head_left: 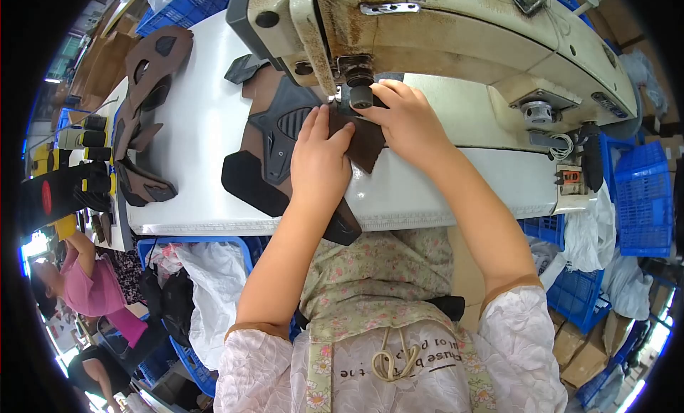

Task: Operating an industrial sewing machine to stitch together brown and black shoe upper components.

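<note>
A brown and black moulded panel [274, 146], with a ribbed dark grey overlay and several angular flaps, lies on the machine bed under the head of an industrial sewing machine [442, 35]. Fingers stretched, my left hand [320, 156] rests flat on the panel, its thumb against a brown flap [368, 143]. Close by the presser foot [342, 99], my right hand [413, 124] has its thumb and fingers closed on the panel's far edge. The fingertips there are partly hidden by the machine. One black flap of the panel hangs over the table's front edge.
Left on the white table [192, 192] lie more brown and black panels [142, 121]. Thread spools [96, 138] stand beyond them. A blue crate [199, 245] with white plastic sits below the edge. Blue baskets [641, 199] are at the right. Another person [89, 277] is at far left.
</note>
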Tool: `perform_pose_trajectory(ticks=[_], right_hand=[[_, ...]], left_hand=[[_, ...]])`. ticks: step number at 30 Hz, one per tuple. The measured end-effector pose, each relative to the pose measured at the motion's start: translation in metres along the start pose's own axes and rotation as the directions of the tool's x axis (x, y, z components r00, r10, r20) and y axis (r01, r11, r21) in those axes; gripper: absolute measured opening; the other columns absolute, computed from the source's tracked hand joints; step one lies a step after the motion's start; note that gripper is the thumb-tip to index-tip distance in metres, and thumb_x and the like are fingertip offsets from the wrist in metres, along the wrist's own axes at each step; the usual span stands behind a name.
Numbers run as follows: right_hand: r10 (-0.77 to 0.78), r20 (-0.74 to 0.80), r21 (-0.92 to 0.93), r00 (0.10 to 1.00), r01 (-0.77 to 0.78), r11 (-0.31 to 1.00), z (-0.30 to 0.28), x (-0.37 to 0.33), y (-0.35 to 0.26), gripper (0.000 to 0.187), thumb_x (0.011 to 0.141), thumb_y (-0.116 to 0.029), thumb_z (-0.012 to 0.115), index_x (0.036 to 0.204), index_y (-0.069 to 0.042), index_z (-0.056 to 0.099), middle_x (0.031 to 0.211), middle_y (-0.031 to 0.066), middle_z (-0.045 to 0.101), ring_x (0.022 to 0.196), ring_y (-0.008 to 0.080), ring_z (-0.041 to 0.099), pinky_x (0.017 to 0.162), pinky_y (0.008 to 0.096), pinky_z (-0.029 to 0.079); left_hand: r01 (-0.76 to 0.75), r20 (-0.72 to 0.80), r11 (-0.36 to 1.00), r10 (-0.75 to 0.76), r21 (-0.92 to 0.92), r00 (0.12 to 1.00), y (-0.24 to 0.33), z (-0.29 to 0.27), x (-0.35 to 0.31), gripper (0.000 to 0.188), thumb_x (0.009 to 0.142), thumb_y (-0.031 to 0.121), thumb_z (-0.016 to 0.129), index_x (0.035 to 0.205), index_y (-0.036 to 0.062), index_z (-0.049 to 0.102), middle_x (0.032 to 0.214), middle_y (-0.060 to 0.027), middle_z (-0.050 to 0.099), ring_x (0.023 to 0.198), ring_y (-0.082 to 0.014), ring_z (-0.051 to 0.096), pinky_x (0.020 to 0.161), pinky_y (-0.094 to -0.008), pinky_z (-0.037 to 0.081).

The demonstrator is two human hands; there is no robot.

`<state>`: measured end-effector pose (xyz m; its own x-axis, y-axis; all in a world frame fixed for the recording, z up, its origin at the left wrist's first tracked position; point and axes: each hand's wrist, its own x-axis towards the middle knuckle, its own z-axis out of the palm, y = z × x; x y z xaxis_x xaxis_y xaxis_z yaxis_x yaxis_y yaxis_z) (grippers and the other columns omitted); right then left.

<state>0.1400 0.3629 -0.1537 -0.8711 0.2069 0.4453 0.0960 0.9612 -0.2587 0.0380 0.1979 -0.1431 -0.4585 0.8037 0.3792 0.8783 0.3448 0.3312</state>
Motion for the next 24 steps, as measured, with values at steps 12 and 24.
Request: perform_pose_trajectory(ticks=[12, 24], right_hand=[[0.012, 0.011, -0.013, 1.000, -0.012, 1.000, 0.006, 0.004, 0.002, 0.047, 0.078, -0.003, 0.063, 0.121, -0.020, 0.070, 0.133, 0.0077, 0.059, 0.124, 0.0292, 0.051, 0.101, 0.0436, 0.041], [0.055, -0.034, -0.040, 0.998, -0.057, 0.998, 0.012, 0.013, 0.005, 0.040, 0.079, -0.003, 0.062, 0.115, -0.017, 0.072, 0.130, 0.0092, 0.061, 0.123, 0.0301, 0.053, 0.101, 0.0439, 0.042]], left_hand=[[0.021, -0.017, 0.997, -0.023, -0.070, 1.000, -0.009, 0.005, 0.009, 0.035, 0.076, 0.001, 0.059, 0.106, 0.0111, 0.075, 0.134, -0.0264, 0.056, 0.128, -0.0411, 0.051, 0.105, -0.0440, 0.044], [0.034, -0.008, 0.995, -0.035, -0.093, 0.999, -0.019, 0.009, 0.025, 0.035, 0.078, 0.002, 0.057, 0.104, 0.0140, 0.076, 0.136, -0.0234, 0.056, 0.129, -0.0377, 0.051, 0.105, -0.0422, 0.045]])
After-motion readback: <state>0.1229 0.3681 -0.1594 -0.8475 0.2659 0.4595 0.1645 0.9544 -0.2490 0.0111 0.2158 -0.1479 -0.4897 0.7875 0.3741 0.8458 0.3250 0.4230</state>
